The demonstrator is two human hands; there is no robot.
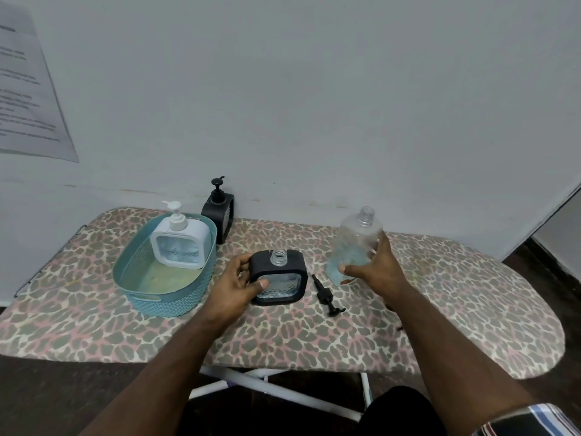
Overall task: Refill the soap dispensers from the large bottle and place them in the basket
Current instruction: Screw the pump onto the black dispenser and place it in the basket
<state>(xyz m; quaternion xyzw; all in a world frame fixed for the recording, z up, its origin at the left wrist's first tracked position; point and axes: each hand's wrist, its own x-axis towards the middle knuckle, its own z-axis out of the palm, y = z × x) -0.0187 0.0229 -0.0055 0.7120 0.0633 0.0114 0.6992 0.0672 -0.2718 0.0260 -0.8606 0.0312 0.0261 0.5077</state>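
Now the left hand (243, 278) pinches the uncapped black dispenser (278, 278) steady, right fingers (382, 247) wrapping the large bottle (355, 247) — pouring looks next.

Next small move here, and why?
Probably lift the large bottle and tip it over the black dispenser. Its neck is open, its pump lies beside it on the board, the left hand steadies it, and the right hand already has its grip on the uncapped bottle.
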